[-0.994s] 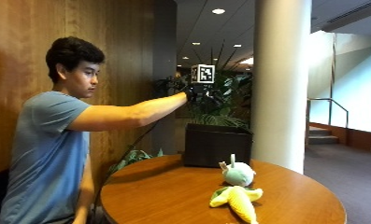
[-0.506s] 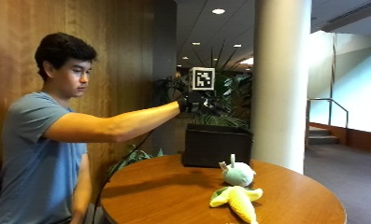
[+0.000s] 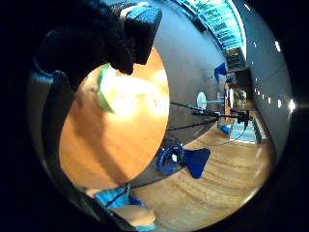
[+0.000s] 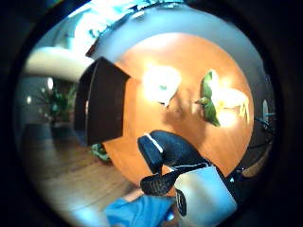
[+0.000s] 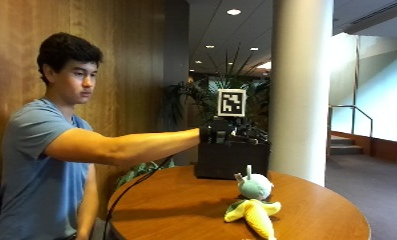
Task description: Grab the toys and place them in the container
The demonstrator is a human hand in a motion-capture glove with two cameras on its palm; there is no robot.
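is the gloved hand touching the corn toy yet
Apart. The outside view shows the right hand raised in front of the dark container, while the corn toy lies lower down on the table, with bare wood between them.

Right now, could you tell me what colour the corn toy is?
Yellow with green husk leaves; the outside view shows it best.

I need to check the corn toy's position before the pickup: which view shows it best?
The outside view: the corn toy lies whole on the table by the round plush toy. The thumb side palm view shows it glared; the little finger side view hides part behind the hand.
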